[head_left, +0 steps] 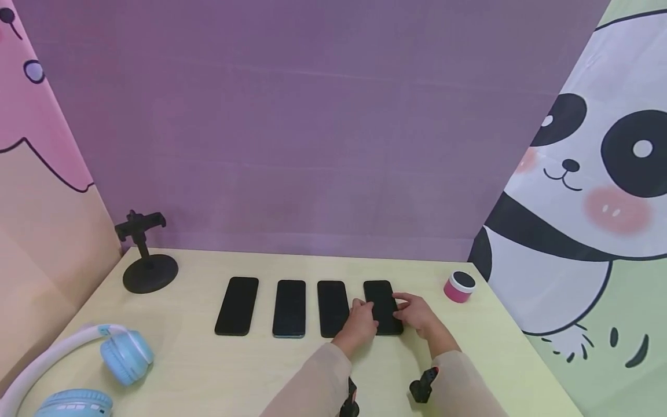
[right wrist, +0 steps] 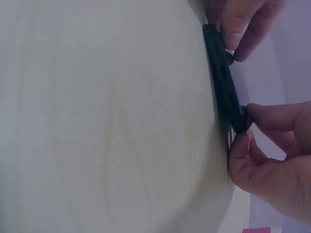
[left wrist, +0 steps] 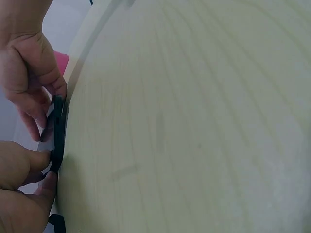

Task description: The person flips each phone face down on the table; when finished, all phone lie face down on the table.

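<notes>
Rightmost in a row of dark phones is a black smartphone, with a hand at each long side. My left hand pinches its left edge between thumb and fingers. On the opposite edge my right hand grips with thumb and fingertips. From the right wrist, the phone's end shows thin and edge-on, with fingertips at both corners. The left wrist view also catches the phone's edge close to the tabletop. How far it is off the table, I cannot tell.
Three more phones lie to the left: one beside my left hand, a middle one and a far-left one. A pink jar stands right, a black stand back left, blue-and-white headphones front left.
</notes>
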A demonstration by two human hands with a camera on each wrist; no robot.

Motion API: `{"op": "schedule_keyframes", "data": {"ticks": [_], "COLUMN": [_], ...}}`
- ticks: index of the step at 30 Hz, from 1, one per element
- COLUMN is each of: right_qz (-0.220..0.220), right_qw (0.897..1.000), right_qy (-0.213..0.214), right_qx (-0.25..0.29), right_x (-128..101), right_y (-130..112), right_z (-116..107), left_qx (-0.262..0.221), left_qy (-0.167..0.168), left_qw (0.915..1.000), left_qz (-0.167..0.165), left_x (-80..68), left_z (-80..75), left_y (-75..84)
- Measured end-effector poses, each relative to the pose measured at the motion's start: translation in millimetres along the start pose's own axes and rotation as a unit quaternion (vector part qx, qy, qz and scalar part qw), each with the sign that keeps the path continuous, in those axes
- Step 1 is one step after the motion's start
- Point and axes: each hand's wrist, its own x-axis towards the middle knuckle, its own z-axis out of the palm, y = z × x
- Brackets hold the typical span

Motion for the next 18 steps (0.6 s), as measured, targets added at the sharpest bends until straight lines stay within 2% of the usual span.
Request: {"op": "schedule_keyframes", "data": {"ticks": [5,9,13,18], "right_qz": [0.005,0.0,-0.009,-0.026], "right_qw": [0.996,0.989,0.986,0.979], "right_qy": [-0.025,-0.049,-0.065,-0.106], "right_qx": [0.089,0.137,0.156,0.171], "right_x": [-5.1,-8.5,-6.3,-4.5], "right_y": [-1.4,-5.3,-7.5,-8.4], "right_z": [-4.1,-9.0,-12.8,-17.1], "left_qx": [0.0,-0.006,-0.021,-0.05], "left_qy": [0.0,0.0,0.007,0.009], "left_qw": [1.0,0.9999,0.9996,0.9983], "left_qz": [0.006,0.011,0.017,0.027], "left_x": [1.5,1.8,1.1,1.0], "left_z": [0.5,1.0,-0.2,-1.9], "left_y": [-1.0,-0.7,0.4,1.1]}}
